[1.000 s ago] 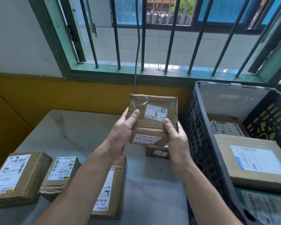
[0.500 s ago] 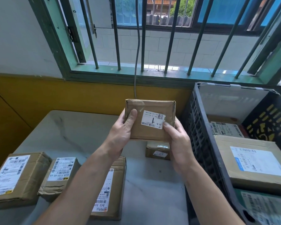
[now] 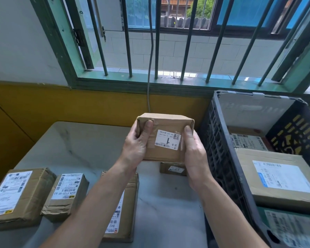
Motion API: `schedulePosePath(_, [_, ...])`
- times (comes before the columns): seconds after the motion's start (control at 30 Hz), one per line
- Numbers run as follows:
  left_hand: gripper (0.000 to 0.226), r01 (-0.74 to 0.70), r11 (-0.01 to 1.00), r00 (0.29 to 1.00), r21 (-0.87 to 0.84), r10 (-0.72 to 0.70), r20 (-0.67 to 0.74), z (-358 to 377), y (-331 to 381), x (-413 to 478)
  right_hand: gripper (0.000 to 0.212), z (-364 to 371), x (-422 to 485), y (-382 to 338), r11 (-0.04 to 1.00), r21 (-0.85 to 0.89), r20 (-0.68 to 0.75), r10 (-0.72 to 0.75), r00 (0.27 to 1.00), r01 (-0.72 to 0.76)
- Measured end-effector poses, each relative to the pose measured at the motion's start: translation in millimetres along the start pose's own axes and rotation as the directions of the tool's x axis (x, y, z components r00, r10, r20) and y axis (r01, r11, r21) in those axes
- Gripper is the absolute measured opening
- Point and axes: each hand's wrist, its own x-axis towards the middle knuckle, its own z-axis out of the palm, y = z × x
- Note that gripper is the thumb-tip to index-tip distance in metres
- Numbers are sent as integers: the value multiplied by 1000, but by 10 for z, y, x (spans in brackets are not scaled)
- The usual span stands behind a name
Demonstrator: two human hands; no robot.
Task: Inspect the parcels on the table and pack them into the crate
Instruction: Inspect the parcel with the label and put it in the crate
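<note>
I hold a small brown cardboard parcel with a white barcode label up in the air over the table. My left hand grips its left side, thumb on the front face. My right hand grips its right side, thumb on the front too. The dark plastic crate stands just to the right and holds several labelled parcels, among them a big brown box. A tiny parcel lies on the table under the held one.
Three more taped parcels lie on the pale marble table: one at far left, one beside it, one under my left forearm. A barred window and yellow wall rise behind.
I have turned the parcel in my hands so its labelled face tips toward me, and lowered it slightly. The label now reads upside down.
</note>
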Motion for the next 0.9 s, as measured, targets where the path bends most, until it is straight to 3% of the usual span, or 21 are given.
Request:
schedulePosePath(0.1, [51, 19, 999, 1000, 41, -20, 8, 8, 1, -23, 72, 3, 6, 3, 1000, 1, -27, 1, 1000, -1])
schedulePosePath(0.2, [66, 45, 997, 999, 58, -45, -4, 16, 25, -16, 72, 25, -21, 34, 1000, -6, -45, 3, 999, -3])
schedulePosePath(0.3, [58, 60, 998, 996, 28, -58, -71, 34, 54, -11, 59, 17, -34, 25, 1000, 0, -26, -17, 1000, 17])
schedulePosePath(0.47, [48, 100, 995, 990, -29, -102, -101, 39, 14, -4, 69, -18, -22, -97, 1000, -4, -15, -27, 1000, 27])
schedulePosePath(0.53, [43, 114, 992, 988, -47, -118, -98, 32, -6, 7, 63, -20, -27, -110, 1000, 10, -29, -12, 1000, 12])
schedulePosePath(0.67, [37, 117, 991, 991, -66, -121, -65, -10, -20, 39, 41, -28, -52, -99, 1000, 2, -36, 13, 999, -13])
schedulePosePath(0.83, [39, 130, 987, 991, -94, -128, 33, -53, 30, 58, 59, -16, -54, -111, 1000, 7, -31, 19, 999, -19])
schedulePosePath(0.9, [39, 127, 990, 990, -63, -122, 72, -49, 53, 50, 44, -22, -42, -101, 999, 6, -57, 33, 998, -32])
